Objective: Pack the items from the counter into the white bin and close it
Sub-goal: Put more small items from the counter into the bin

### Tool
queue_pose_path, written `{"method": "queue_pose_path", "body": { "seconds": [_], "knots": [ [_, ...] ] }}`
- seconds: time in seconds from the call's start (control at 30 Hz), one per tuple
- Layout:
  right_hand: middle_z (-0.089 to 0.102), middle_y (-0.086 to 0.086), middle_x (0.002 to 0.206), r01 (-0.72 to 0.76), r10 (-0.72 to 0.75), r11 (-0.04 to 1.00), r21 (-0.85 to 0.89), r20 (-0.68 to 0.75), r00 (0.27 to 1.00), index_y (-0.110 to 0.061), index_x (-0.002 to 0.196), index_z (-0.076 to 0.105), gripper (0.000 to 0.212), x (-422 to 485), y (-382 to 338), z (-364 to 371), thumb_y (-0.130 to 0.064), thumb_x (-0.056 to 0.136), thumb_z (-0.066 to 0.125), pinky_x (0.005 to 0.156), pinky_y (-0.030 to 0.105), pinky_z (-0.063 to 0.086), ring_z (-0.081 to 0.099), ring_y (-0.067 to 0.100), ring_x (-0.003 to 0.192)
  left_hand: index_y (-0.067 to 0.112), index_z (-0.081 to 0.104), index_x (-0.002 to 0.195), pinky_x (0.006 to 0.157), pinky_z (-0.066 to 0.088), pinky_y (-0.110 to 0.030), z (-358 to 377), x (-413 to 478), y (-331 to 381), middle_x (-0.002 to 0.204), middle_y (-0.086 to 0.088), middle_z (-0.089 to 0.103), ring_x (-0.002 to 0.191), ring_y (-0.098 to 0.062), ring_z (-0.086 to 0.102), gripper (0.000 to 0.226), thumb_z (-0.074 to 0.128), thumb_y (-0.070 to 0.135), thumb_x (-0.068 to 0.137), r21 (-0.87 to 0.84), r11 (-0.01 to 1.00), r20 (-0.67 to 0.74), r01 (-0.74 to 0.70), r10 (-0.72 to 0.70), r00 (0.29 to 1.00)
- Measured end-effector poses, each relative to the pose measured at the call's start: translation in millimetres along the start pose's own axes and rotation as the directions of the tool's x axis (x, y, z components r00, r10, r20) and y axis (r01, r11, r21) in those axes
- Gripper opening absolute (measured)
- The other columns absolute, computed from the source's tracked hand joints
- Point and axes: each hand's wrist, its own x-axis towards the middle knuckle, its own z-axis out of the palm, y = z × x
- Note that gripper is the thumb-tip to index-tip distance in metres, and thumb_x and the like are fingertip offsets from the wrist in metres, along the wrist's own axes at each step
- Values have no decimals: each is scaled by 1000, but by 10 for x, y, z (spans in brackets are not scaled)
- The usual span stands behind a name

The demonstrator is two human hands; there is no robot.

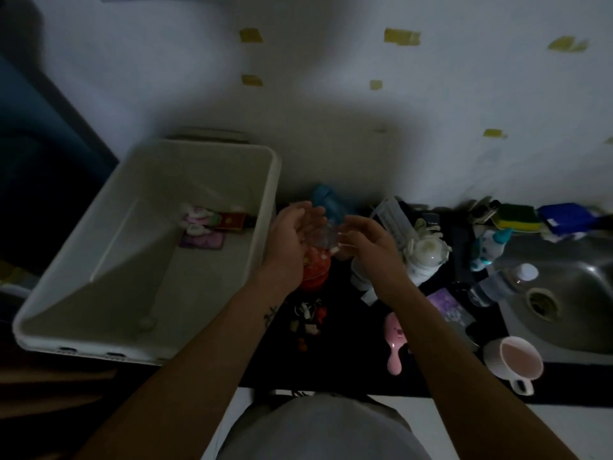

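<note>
Fingers of the left hand are half curled, palm up, and they cup a clear, see-through thing. Fingers of the right hand bend in from the other side and touch the same clear thing. It is too blurry to tell what that thing is, or how tight each hand holds it. Both hands meet over the dark counter, just beside the right wall of the white bin.

Under the hands sits a red thing. Behind the hands lies a blue thing near the wall.

On the left is the white bin. It is open and mostly bare inside. A few small things lie in its far corner: some pink and white bits, a red card and a purple card. A white lid seems to stand behind the bin, against the wall.

Closer to the person, on the counter, lie a bunch of small charms and a pink hairbrush. To the right are a white jar, a purple box, a blue and white toy, a yellow and green sponge and a white cup.

A clear bottle with a white cap lies at the edge of the metal sink.
</note>
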Motion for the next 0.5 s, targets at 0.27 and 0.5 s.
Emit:
{"method": "queue_pose_path", "body": {
  "seconds": [0.27,0.5],
  "knots": [
    [73,-3,99,-47,47,999,5,67,997,-20,102,67,20,-142,300,-240,-7,90,58,75,20,55,70,10,90,18,69,88,77,55,-33,-82,-96,-507,91,-5,75,87,-20,70,24,47,18,95,33,997,-120,66,-61,991],
    [73,-13,89,-189,193,981,-50,95,977,-26,102,65,26,-253,661,-204,-6,93,51,75,20,55,69,4,86,14,65,108,75,54,-30,-386,-129,-917,99,-4,74,92,-18,71,23,47,22,95,94,984,-241,154,-127,962]
  ]
}}
